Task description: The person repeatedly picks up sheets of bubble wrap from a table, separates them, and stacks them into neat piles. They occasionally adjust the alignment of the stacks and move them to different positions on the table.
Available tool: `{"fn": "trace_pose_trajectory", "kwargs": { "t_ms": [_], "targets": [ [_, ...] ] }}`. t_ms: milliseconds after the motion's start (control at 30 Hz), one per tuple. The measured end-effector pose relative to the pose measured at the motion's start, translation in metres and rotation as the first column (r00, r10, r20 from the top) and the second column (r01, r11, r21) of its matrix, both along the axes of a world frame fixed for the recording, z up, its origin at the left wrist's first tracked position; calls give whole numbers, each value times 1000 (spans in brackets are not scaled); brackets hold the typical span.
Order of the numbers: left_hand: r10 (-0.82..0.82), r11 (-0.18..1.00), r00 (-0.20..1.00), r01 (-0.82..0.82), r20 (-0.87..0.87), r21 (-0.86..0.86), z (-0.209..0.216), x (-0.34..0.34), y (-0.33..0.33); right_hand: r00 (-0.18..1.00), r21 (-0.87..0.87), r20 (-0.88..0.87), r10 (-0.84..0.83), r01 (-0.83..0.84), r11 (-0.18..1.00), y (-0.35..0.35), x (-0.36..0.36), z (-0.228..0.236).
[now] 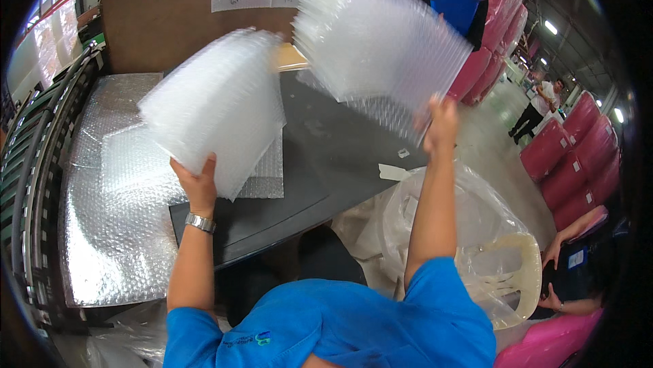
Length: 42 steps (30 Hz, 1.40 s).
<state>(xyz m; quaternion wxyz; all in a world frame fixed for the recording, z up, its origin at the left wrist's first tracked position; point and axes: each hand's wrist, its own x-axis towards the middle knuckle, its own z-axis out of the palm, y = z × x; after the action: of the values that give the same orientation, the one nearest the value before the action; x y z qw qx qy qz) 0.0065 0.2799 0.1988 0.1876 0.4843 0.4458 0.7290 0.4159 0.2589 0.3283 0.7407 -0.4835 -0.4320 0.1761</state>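
My left hand [198, 186] is closed on the lower edge of a thick stack of bubble wrap sheets [218, 106], tilted above the dark table. Raised to the right, my right hand [439, 123] grips the corner of a second bubble wrap stack [381, 41], whose sheets fan out and blur at the far side. Beneath the left stack, loose bubble wrap [266, 177] lies on the dark table top [320, 157]. A wide bubble wrap sheet [109, 252] covers the surface to the left.
A roller conveyor [34, 218] runs along the left. A brown board [156, 21] stands behind the table. At the right are a plastic bag [469, 198], a cream chair [527, 279] and pink-wrapped stacks [578, 171]. One person is across the table, another at lower right, another standing farther off.
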Motion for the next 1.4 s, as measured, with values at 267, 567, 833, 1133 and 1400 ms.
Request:
{"fn": "trace_pose_trajectory", "kwargs": {
  "t_ms": [267, 567, 833, 1133, 1400],
  "targets": [
    [-504, 788, 407, 578, 762, 212, 44, -9, 3, 950, -310, -306, 68, -167, 936, -21, -18, -184],
    [-472, 648, 180, 735, 863, 201, 63, 45, -12, 975, -357, -169, 143, -196, 913, -18, -16, -199],
    [-436, 618, 108, 757, 893, 210, 63, 73, -5, 972, -331, -117, 204, -232, 915, -22, -18, -193],
    [-427, 576, 95, 795, 899, 190, 69, 83, -9, 993, -298, -74, 95, -113, 948, -23, -21, -201],
    [-437, 557, 41, 797, 898, 234, 72, 81, -17, 990, -296, -49, 130, -139, 945, -21, -13, -203]
  ]
}}
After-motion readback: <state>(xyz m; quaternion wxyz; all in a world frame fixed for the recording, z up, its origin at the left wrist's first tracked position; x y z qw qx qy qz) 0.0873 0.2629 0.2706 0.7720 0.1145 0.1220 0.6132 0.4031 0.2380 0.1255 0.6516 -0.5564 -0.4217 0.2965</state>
